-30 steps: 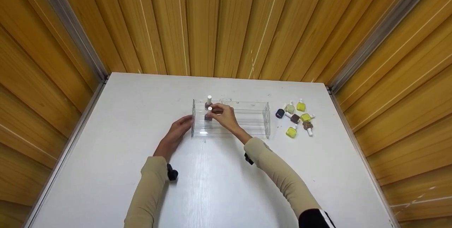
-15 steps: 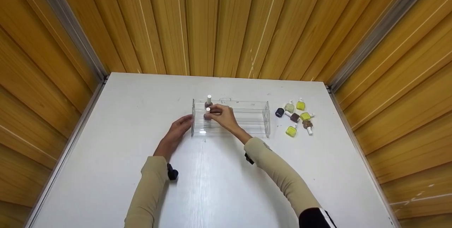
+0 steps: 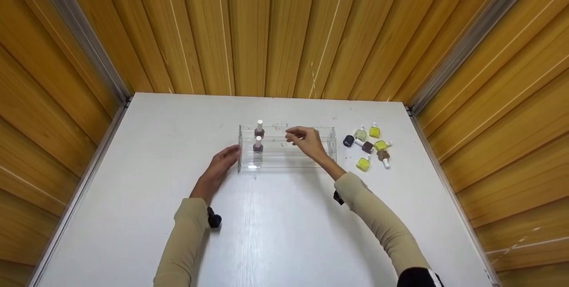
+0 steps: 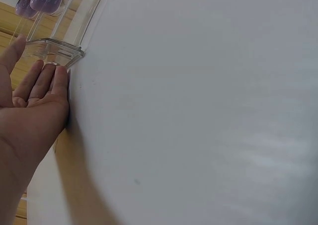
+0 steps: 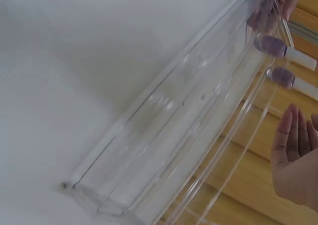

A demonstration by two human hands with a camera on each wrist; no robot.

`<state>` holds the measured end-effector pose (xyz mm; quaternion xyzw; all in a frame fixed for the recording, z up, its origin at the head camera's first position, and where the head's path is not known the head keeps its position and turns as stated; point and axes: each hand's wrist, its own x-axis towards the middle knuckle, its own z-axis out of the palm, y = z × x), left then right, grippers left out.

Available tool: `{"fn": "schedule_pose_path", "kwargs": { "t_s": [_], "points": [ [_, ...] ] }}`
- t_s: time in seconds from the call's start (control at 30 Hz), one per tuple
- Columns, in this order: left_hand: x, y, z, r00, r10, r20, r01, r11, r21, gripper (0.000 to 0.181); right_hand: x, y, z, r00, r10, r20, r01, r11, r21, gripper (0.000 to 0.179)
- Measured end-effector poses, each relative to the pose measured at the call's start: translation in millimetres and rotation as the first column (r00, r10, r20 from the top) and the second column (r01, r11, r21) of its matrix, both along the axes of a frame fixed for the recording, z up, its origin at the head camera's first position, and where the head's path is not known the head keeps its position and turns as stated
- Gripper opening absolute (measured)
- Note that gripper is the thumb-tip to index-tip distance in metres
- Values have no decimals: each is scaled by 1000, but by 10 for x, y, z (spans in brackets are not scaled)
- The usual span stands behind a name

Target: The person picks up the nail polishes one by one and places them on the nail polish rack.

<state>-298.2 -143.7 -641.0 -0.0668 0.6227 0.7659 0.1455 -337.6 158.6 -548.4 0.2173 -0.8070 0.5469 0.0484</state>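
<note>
A clear tiered rack (image 3: 293, 154) stands on the white table. Two purple nail polish bottles with white caps stand upright at its left end: a rear bottle (image 3: 259, 128) on a back tier and a front bottle (image 3: 258, 144) one tier lower. My left hand (image 3: 224, 162) touches the rack's left side panel with fairly straight fingers, as the left wrist view also shows. Above the rack's right half hovers my right hand (image 3: 307, 141), its fingers loosely bent and holding nothing. In the right wrist view that hand (image 5: 298, 158) is apart from both bottles.
Right of the rack lies a loose group of several nail polish bottles: a dark blue bottle (image 3: 348, 141), a dark brown bottle (image 3: 367, 146), a glittery brown bottle (image 3: 383, 156), a pale green bottle (image 3: 360, 135) and yellow ones such as this yellow bottle (image 3: 363, 164). Wood-patterned walls enclose the table.
My right hand has let go of the front purple nail polish bottle, which now stands on the rack, and has moved to the right. The left hand stays at the rack's side.
</note>
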Motion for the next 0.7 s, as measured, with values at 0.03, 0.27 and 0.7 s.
{"fn": "schedule_pose_path", "kwargs": {
  "t_s": [0.03, 0.27, 0.7],
  "points": [
    [0, -3, 6, 1000, 1, 6, -1, 1000, -3, 58, -12, 90, 24, 1000, -20, 5, 20, 1000, -4, 21],
    [-20, 29, 10, 1000, -17, 19, 17, 999, -29, 63, -12, 784, 286, 975, -182, 124, 190, 980, -56, 22],
    [-26, -21, -30, 1000, -28, 3, 28, 1000, 9, 58, -356, 1659, -284, 781, -489, 388, 545, 837, -43, 33]
  ]
}}
